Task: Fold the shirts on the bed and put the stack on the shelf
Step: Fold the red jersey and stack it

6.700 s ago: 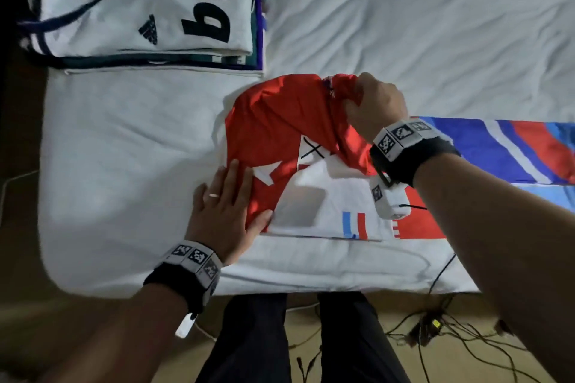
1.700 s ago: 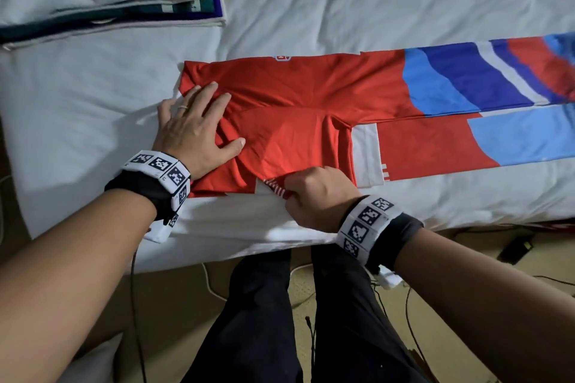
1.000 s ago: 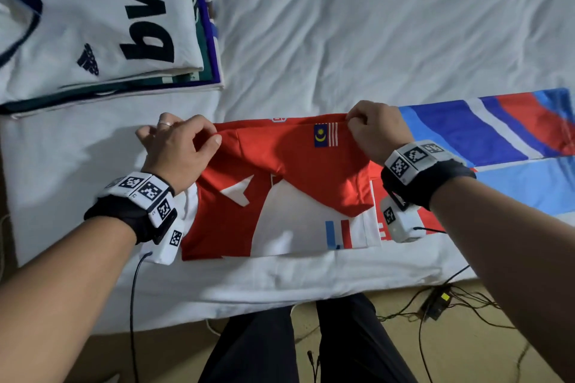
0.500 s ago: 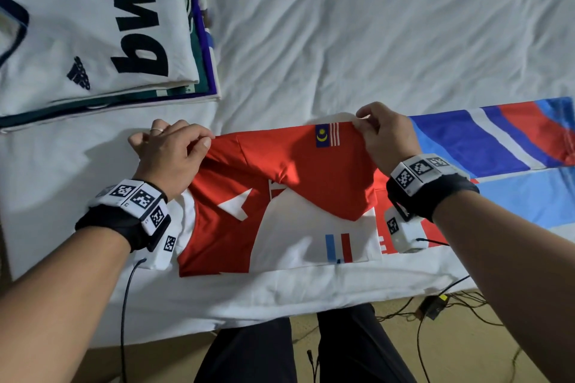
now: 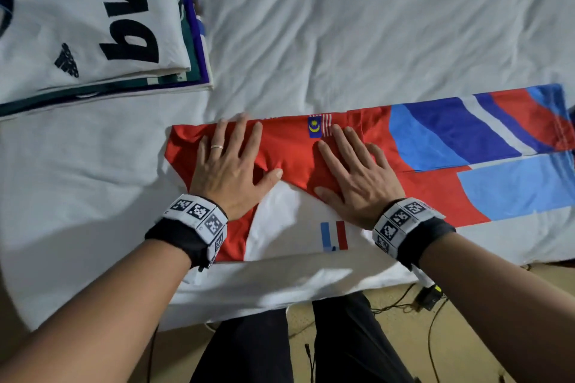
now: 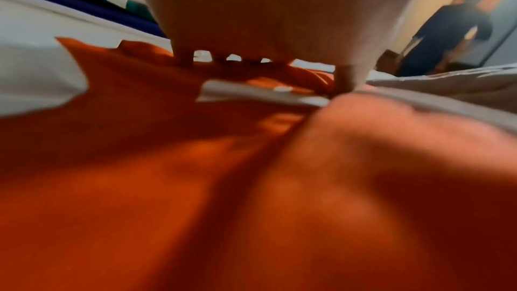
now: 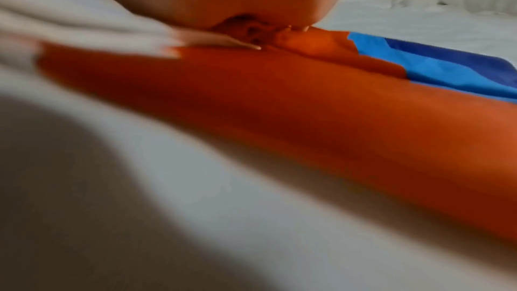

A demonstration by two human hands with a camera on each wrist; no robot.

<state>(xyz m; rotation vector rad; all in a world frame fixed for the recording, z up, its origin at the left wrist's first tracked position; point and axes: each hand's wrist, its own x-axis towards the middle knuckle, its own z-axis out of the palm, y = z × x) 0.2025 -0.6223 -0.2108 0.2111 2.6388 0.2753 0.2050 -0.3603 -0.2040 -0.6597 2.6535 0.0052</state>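
Both hands now flat on the red shirt, which lies along the near edge of the bed. Half a second back each hand pinched the sleeve flap's far edge with curled fingers; that flap is now laid down on the shirt body and released. Left hand palm-down near the shirt's left end, fingers straight and slightly spread, holding nothing. Right hand palm-down just right of it, fingers straight and spread, fingertips beside the small flag patch. The shirt's blue, white and red striped part runs off to the right of the hands. Folded stack, white jersey on top, sits on the bed beyond the shirt's left end, well apart from it. Wrist views are blurred: red fabric right under each palm, little else.
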